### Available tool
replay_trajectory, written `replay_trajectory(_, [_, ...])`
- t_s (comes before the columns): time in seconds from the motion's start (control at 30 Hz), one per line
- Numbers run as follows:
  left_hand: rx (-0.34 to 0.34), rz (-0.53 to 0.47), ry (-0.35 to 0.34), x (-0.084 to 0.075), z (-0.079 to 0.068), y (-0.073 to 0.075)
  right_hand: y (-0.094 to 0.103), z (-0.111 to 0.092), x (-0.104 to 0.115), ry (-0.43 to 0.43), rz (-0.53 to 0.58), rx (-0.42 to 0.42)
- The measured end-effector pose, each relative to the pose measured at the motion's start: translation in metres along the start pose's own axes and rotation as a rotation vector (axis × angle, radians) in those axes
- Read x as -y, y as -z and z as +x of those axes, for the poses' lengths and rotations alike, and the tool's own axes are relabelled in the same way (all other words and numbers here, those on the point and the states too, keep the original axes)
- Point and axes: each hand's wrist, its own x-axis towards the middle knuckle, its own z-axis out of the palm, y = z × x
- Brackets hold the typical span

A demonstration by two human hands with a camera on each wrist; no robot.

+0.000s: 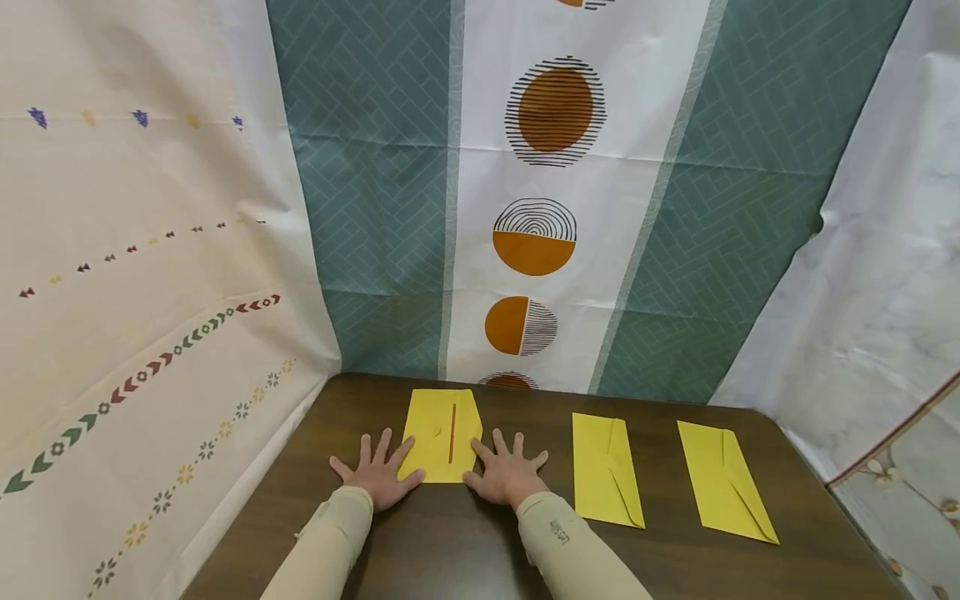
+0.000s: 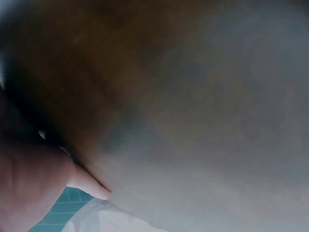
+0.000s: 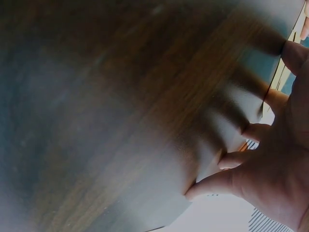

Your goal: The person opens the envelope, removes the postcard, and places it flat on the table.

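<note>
A yellow envelope (image 1: 427, 457) lies flat near the far edge of the dark wooden table (image 1: 435, 542). It bears a thin red-brown strip (image 1: 452, 433) running lengthwise and a small round yellow spot (image 1: 438, 432). My left hand (image 1: 378, 477) rests palm down with spread fingers, its thumb and index finger at the envelope's left edge. On the opposite side my right hand (image 1: 508, 477) is spread the same way, thumb and index finger at the right edge. In the right wrist view, the fingertips of that hand (image 3: 280, 159) touch the tabletop. The left wrist view is mostly blurred tabletop.
Two more yellow envelopes lie to the right, one nearer (image 1: 600, 475) and one farther out (image 1: 723, 483), each with a diagonal flap seam. Behind the table hangs a green and white patterned curtain (image 1: 375, 208). Pale printed cloth (image 1: 150, 292) covers the left side.
</note>
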Motion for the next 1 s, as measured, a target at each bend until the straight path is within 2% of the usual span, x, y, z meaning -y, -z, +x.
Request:
replay_trajectory(0.37, [-0.025,-0.014,-0.011,0.010,0.006,-0.007,0.004,0.000,0.004,0.016,-0.033,-0.003])
replay_trajectory(0.53, [-0.017,-0.017,-0.009,0.010,0.004,-0.007,0.007,-0.003,0.000,0.060,0.031,-0.015])
replay_trajectory(0.63, [-0.011,-0.023,-0.010,0.008,0.004,-0.006,0.017,-0.003,-0.006,0.104,0.136,0.005])
replay_trajectory(0.83, [0.008,-0.022,0.001,0.008,0.007,-0.008,0.050,0.006,-0.015,0.174,0.384,0.048])
replay_trajectory(1.0, [0.007,-0.022,0.004,0.011,0.010,-0.011,0.069,0.010,-0.007,0.213,0.619,0.039])
